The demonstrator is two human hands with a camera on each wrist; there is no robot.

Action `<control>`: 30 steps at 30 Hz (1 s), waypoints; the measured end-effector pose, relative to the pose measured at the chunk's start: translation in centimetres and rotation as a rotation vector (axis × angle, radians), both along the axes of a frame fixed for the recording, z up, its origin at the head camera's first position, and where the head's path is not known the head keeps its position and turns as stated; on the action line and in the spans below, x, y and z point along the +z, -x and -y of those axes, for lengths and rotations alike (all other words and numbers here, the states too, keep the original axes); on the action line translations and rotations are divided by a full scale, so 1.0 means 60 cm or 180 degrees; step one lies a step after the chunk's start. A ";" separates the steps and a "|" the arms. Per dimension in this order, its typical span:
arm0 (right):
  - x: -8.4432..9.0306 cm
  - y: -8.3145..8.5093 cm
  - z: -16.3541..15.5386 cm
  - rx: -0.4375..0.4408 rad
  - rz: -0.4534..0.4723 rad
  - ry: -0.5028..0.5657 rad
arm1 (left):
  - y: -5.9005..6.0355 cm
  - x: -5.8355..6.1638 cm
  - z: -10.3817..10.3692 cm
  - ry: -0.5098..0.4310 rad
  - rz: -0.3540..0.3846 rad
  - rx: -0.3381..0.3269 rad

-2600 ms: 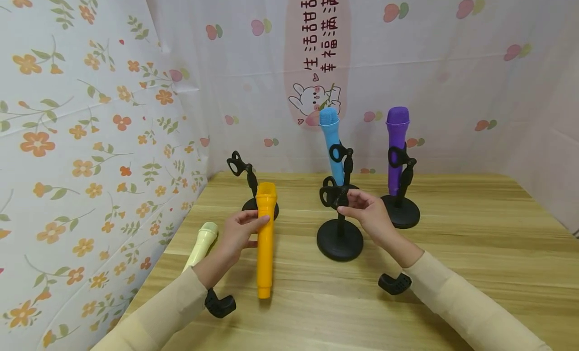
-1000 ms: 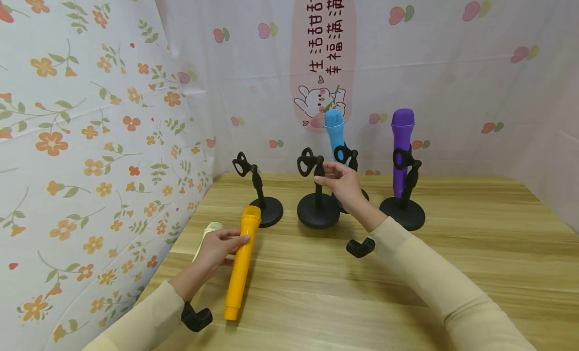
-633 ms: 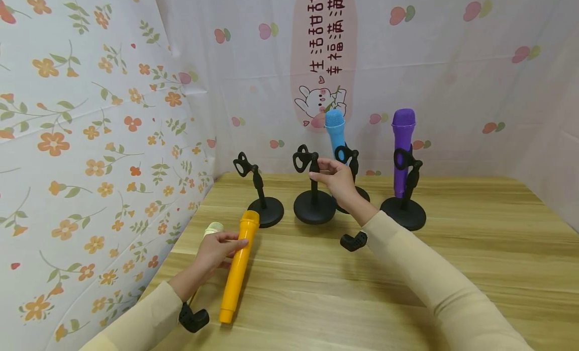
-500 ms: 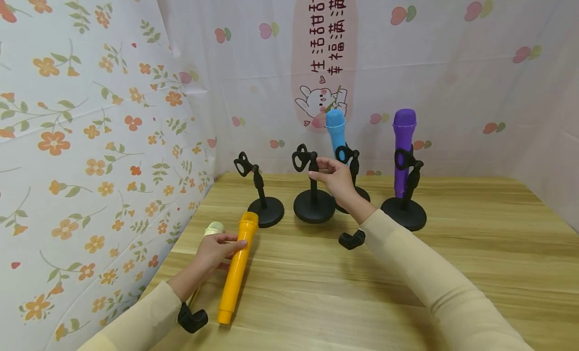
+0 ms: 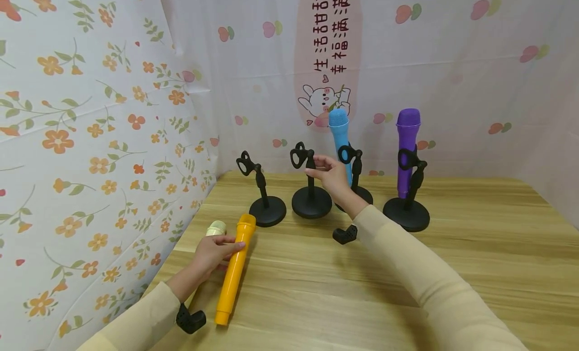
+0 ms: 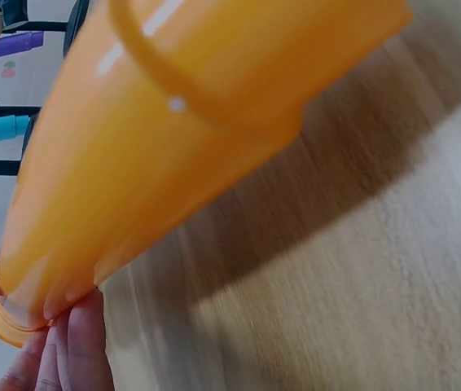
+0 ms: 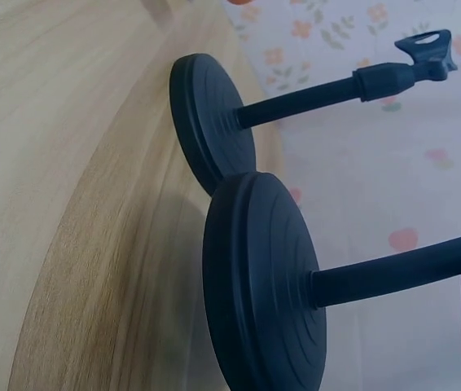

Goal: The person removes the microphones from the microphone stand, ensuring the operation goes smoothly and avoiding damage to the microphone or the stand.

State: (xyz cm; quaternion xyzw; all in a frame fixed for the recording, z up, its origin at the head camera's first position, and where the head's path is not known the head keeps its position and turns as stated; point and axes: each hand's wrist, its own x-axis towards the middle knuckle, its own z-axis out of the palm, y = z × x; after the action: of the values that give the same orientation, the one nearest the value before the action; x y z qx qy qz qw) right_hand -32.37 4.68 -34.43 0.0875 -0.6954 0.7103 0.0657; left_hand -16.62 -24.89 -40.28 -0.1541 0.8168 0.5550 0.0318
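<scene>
My left hand (image 5: 211, 254) grips an orange microphone (image 5: 233, 283) by its upper body, tilted over the table's front left. In the left wrist view the fingertips (image 6: 84, 334) pinch the microphone near its head. My right hand (image 5: 335, 182) holds a black microphone stand (image 5: 311, 202) by its upper post, below the clip. Its round base (image 7: 255, 285) is close to the tabletop; I cannot tell whether it touches. A pale yellow microphone (image 5: 216, 228) lies partly hidden behind my left hand.
Another black stand (image 5: 268, 211) is just left of the held one. Behind my right hand, a blue microphone (image 5: 339, 132) is at a stand (image 5: 356, 167). A purple microphone (image 5: 408, 135) is at the rightmost stand (image 5: 407, 213). Printed curtains (image 5: 253, 89) border the wooden table (image 5: 475, 240).
The right hand has carried its stand back and left, beside the leftmost stand, slowing lately. The left hand has drawn the orange microphone left and nearer, tilting it and partly covering the pale yellow one.
</scene>
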 end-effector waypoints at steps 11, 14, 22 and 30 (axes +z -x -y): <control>-0.007 0.017 0.012 -0.0103 -0.0018 -0.0038 | -0.005 -0.003 0.004 0.0068 0.0025 0.0014; -0.010 0.023 0.016 -0.0111 -0.0004 0.0014 | -0.007 -0.004 0.005 0.0083 0.0045 -0.0005; -0.019 0.035 0.024 -0.0153 -0.0013 0.0043 | -0.005 -0.009 0.003 0.0094 0.0038 -0.0055; -0.022 0.040 0.033 -0.0178 -0.0040 0.0017 | -0.002 -0.013 0.006 0.0154 0.0088 -0.0059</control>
State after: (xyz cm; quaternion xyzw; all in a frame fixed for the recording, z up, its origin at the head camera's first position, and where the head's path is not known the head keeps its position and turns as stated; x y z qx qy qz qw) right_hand -34.79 2.67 -35.75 0.0723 -0.6952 0.7095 0.0901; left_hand -16.52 -25.28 -41.07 -0.1549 0.8309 0.5325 0.0445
